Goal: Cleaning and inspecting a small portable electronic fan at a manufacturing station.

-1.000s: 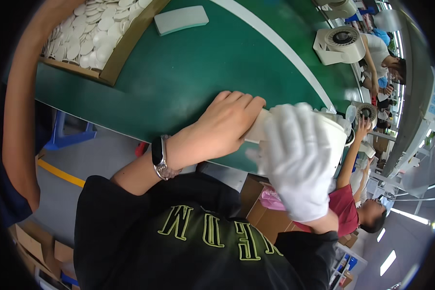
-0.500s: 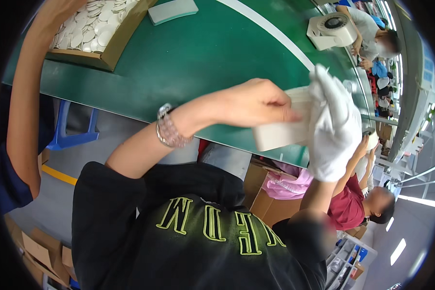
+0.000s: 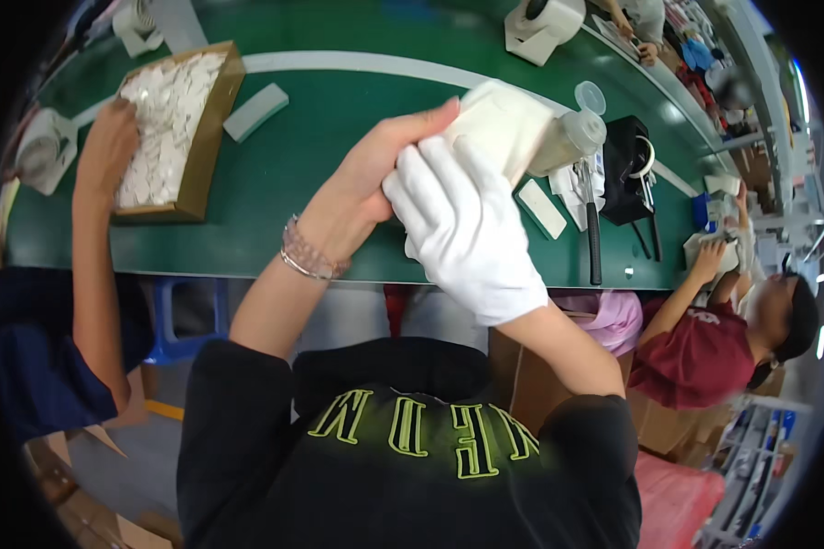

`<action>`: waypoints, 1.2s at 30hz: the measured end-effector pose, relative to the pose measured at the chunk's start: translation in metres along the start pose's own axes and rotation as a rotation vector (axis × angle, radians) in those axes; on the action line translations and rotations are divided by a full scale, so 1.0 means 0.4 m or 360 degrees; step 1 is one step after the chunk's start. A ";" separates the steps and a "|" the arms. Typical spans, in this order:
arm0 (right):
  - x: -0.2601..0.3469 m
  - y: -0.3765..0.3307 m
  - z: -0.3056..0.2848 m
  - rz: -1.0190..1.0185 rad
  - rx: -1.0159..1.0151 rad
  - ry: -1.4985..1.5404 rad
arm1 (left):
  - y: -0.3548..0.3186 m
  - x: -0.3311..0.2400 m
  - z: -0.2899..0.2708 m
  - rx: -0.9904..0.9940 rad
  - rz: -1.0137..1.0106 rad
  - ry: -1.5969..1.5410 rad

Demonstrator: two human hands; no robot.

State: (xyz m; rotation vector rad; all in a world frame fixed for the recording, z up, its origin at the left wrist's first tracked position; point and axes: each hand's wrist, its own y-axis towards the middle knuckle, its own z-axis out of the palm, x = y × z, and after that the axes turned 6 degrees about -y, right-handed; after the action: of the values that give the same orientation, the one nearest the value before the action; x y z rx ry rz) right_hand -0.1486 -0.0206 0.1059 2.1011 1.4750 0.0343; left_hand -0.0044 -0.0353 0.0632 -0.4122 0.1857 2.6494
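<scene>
Above the green table both my hands grip a cream-white plastic housing piece (image 3: 506, 123), its broad face tilted up. My bare left hand (image 3: 362, 178), with a beaded bracelet at the wrist, has its thumb along the piece's left edge; its other fingers are largely hidden. In a white glove, my right hand (image 3: 467, 229) folds its fingers over the near side of the piece and overlaps the left fingers. Right behind the piece stands a clear bottle (image 3: 572, 137) with its flip cap up. A white-and-teal block (image 3: 542, 210) lies close to the gloved hand.
A black-handled tool (image 3: 593, 240) lies beside a black holder (image 3: 623, 174) on the right. At left, another person's hand (image 3: 110, 142) reaches into a cardboard box (image 3: 212, 160) of white discs. Another white-and-teal block (image 3: 256, 112) lies beside it. White housings (image 3: 545, 27) stand farther back.
My hands and the piece have moved left and farther over the table. The piece has been turned, and the gloved hand now overlaps the left hand. The view has shifted too.
</scene>
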 end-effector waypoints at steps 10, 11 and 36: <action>-0.161 -0.192 0.124 0.0374 -0.0701 0.0048 | -0.054 0.040 0.066 -0.0274 0.0618 -0.0583; -0.140 -0.170 0.125 0.1106 -0.1243 0.0875 | -0.060 0.037 0.065 -0.0189 0.0671 -0.0688; -0.117 -0.052 -0.029 0.2060 -0.1212 0.3258 | -0.113 0.181 0.001 0.0799 0.0450 -0.1334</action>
State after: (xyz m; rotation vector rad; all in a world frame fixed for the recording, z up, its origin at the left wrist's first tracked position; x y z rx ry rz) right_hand -0.1886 -0.0515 0.1196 1.3993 -0.0145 3.0824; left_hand -0.0460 0.0349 0.0377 0.9240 0.6381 2.6541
